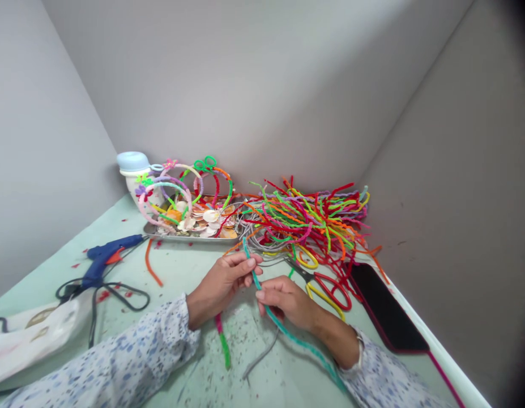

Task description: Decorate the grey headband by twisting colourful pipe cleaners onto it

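Observation:
A long teal pipe cleaner (300, 341) runs through both of my hands, its upper tip above the fingers and its tail curving down to the right. My left hand (226, 280) pinches it near the upper end between thumb and fingers. Just below, my right hand (290, 300) is closed on the same strand with its thumb on top. A grey wire or cord (261, 356) trails down beneath the right hand; where its upper end goes is hidden. Under the left hand lies a pink and green pipe cleaner piece (223, 347), partly covered by the hand.
A metal tray (194, 240) of shells and pipe-cleaner hoops (169, 195) stands behind, beside a blue-lidded bottle (132, 164). Loose pipe cleaners (313, 218) pile up at the back right, near red-handled scissors (333, 290) and a phone (387, 309). A blue glue gun (105, 255) lies left.

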The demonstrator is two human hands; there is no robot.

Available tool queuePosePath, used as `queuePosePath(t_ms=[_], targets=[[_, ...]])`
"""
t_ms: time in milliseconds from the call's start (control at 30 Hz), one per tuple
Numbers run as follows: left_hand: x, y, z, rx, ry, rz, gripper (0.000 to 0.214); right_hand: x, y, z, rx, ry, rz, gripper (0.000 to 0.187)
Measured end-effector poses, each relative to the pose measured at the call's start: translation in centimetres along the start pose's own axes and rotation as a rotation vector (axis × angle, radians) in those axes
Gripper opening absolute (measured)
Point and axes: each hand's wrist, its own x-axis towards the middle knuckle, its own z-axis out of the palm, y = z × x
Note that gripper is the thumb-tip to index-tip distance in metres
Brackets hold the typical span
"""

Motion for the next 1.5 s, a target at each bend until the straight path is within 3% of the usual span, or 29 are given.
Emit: queuePosePath(t_ms=[400, 533, 667, 1133, 1500], targets=[[0.5, 1.0, -0.5, -0.071, 0.070, 0.019, 0.024, 0.0, 0.0, -0.3, -0.006, -0.046, -0.009, 0.034], [0.4, 0.6, -0.3, -0.002, 0.036, 0.006, 0.021, 0.3, 0.2, 0.2, 0.077, 0.032, -0.034, 0.041], [0.4, 0.2, -0.2, 0.038, 0.007, 0.008, 0.019, 0.5, 0.1, 0.7, 0.073, 0.096, -0.013, 0.035], [0.3, 0.3, -0.4, -0.035, -0.008, 0.020, 0.019, 0.6, 0.8, 0.3, 0.258, 0.115, 0.026, 0.030], [0.3, 0.1, -0.1, -0.015, 0.038, 0.038, 0.013, 0.6, 0.2, 0.1, 0.089, 0.134, 0.010, 0.028]])
